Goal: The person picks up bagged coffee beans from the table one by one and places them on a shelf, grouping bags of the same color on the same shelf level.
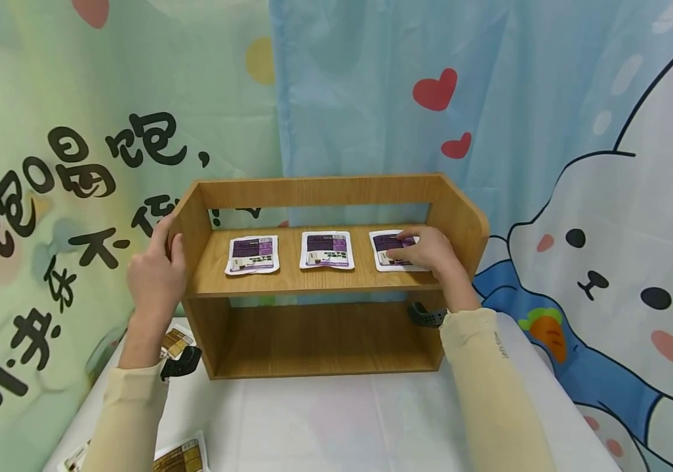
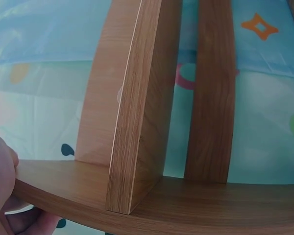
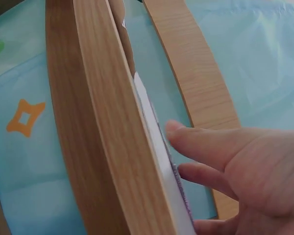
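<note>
A two-tier wooden desk shelf point(image 1: 325, 283) stands before me, with three white-edged purple packets in a row on its upper board. My left hand point(image 1: 156, 278) grips the front edge of the shelf's left side panel point(image 2: 59, 181), thumb and fingers on either side of it. On the rightmost packet point(image 1: 385, 244), the fingertips of my right hand point(image 1: 429, 250) rest from above. The right wrist view shows this packet edge-on, lying flat on the board, with the thumb and fingers spread over it. The middle packet point(image 1: 326, 250) and left packet point(image 1: 252, 254) lie untouched.
Brown-and-white packets point(image 1: 185, 457) lie at the table's front left, and another point(image 1: 176, 342) sits beside the shelf's left side. A white cloth covers the table point(image 1: 325, 419). Printed curtains point(image 1: 348, 98) hang close behind and on both sides.
</note>
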Demonstrator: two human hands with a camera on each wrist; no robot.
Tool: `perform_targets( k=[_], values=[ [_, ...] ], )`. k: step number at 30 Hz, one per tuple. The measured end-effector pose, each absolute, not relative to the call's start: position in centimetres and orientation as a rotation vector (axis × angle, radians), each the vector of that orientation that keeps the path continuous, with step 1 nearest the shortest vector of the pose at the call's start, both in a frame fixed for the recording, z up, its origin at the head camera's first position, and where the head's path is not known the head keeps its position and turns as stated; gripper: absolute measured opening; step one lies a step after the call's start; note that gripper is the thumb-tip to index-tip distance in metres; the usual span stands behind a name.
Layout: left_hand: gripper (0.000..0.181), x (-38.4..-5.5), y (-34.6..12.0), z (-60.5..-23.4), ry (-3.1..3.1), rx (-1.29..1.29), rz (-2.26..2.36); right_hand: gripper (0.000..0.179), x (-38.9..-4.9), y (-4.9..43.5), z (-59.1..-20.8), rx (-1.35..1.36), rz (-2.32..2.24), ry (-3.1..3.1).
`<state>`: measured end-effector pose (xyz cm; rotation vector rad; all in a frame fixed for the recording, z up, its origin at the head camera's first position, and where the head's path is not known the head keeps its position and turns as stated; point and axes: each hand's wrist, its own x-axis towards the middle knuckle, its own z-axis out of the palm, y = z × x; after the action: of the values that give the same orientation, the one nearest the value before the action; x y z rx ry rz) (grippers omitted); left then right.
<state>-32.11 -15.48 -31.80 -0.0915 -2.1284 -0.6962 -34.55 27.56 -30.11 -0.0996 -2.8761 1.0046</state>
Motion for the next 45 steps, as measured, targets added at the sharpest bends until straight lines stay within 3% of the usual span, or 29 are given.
perform_targets(
  k=[11, 21, 36, 45],
  values=[
    [0.038, -32.1, -15.6, -31.7, -2.142, -0.096, -0.687, 0.044, -31.3, 25.8, -26.7, -0.024, 0.619, -2.741],
    [0.038, -32.4, -15.5, -31.1, -2.13, -0.096, -0.705, 0.022, -30.1, 26.8, -26.3, 0.184, 0.627, -1.928],
    [0.038, -32.3, -15.3, -31.3, -2.147, -0.096, -0.687, 0.04, -31.1, 31.3, -32.8, -0.065, 0.76, -1.764],
    [0.045, -31.6, -15.8, -31.0, -2.244, -0.128, -0.756, 0.042, -31.3, 32.4, -33.8, -0.067, 0.619, -1.976]
  ],
)
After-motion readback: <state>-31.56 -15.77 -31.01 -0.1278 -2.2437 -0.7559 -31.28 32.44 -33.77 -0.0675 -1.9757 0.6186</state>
